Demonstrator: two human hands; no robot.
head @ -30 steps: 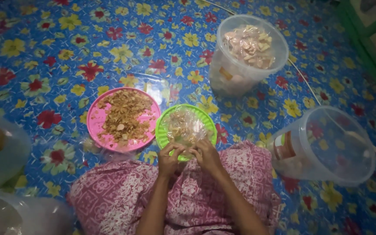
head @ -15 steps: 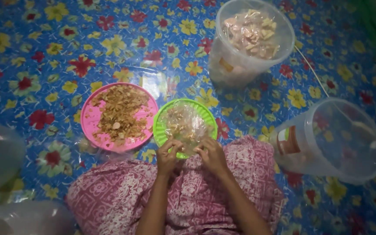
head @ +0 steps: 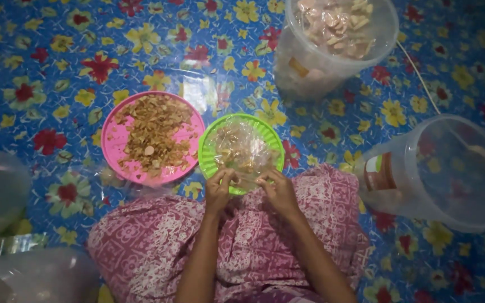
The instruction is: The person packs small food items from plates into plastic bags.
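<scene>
Head view: left hand [head: 218,189] and right hand [head: 279,189] unchanged from half a second ago, fingers pinching clear snack bag [head: 241,151] over green plate [head: 241,150]. Pink plate [head: 152,137] just left; tipped clear bucket [head: 439,168] right; filled tub [head: 332,39] beyond.

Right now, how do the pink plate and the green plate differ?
The pink plate lies uncovered with brown chips heaped on it; the green plate sits under a clear plastic bag of chips. No hand touches the pink plate; both hands hold the bag over the green plate. Both are round and lie flat.
</scene>
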